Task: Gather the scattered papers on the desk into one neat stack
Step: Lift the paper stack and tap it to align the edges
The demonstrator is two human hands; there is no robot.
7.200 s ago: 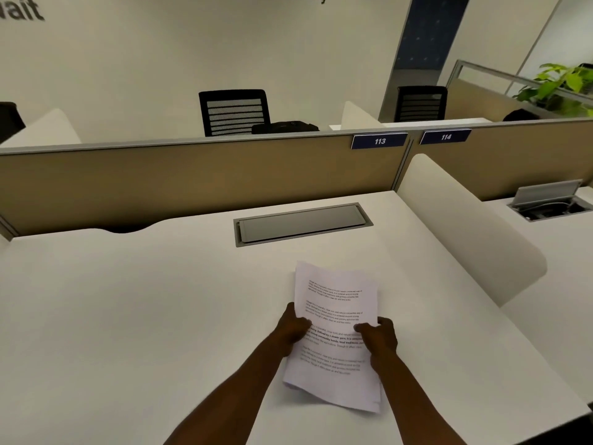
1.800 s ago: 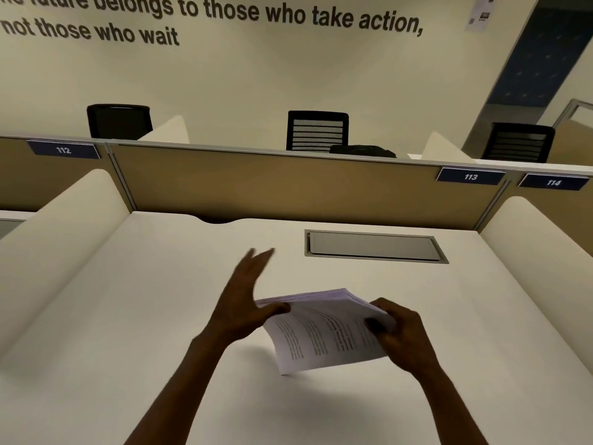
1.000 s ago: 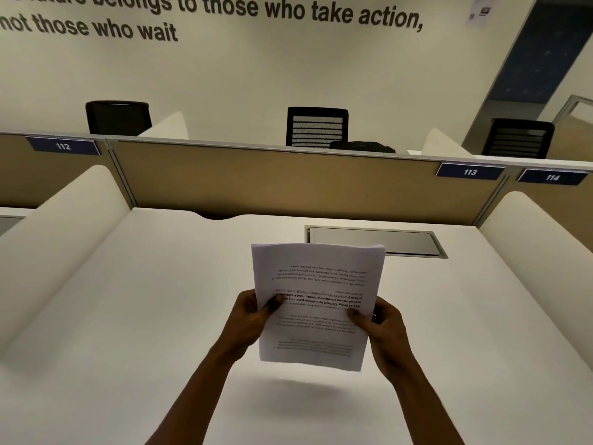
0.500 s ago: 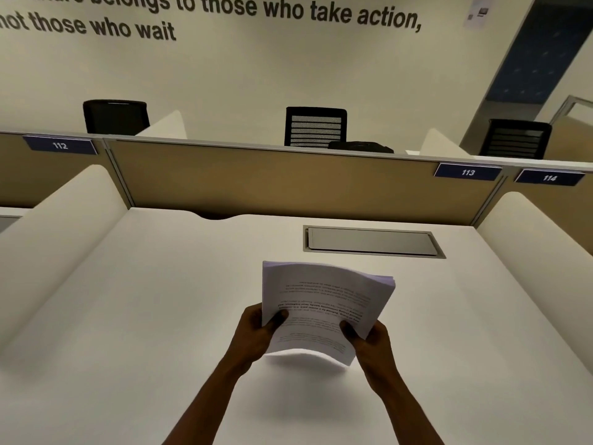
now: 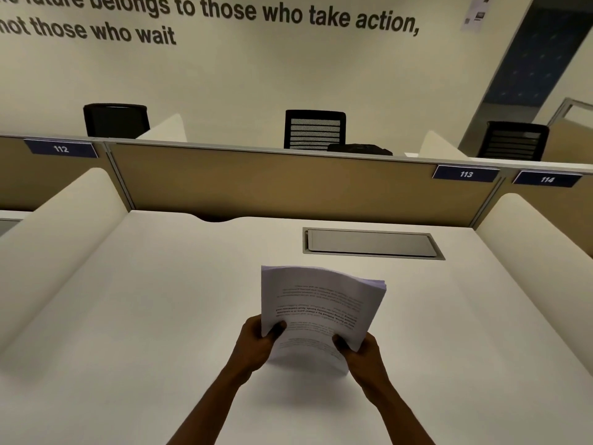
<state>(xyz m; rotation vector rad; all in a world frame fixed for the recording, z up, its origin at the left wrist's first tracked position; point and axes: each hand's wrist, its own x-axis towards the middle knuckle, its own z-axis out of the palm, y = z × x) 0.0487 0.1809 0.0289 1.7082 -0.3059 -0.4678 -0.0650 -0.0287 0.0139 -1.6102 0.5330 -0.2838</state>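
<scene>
Above the desk [image 5: 128,316], both hands' grip clasps the paper stack [image 5: 321,309]; metal hatch [image 5: 369,243] beyond.

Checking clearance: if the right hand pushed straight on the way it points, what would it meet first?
Likely only bare desk, then perhaps the grey cable hatch; the right hand grips the paper stack, depth unclear.

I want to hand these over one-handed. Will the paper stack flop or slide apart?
Likely floppy: the paper stack already bows between the left hand and right hand. Sheets may fan out; its far corner shows stepped edges.
</scene>
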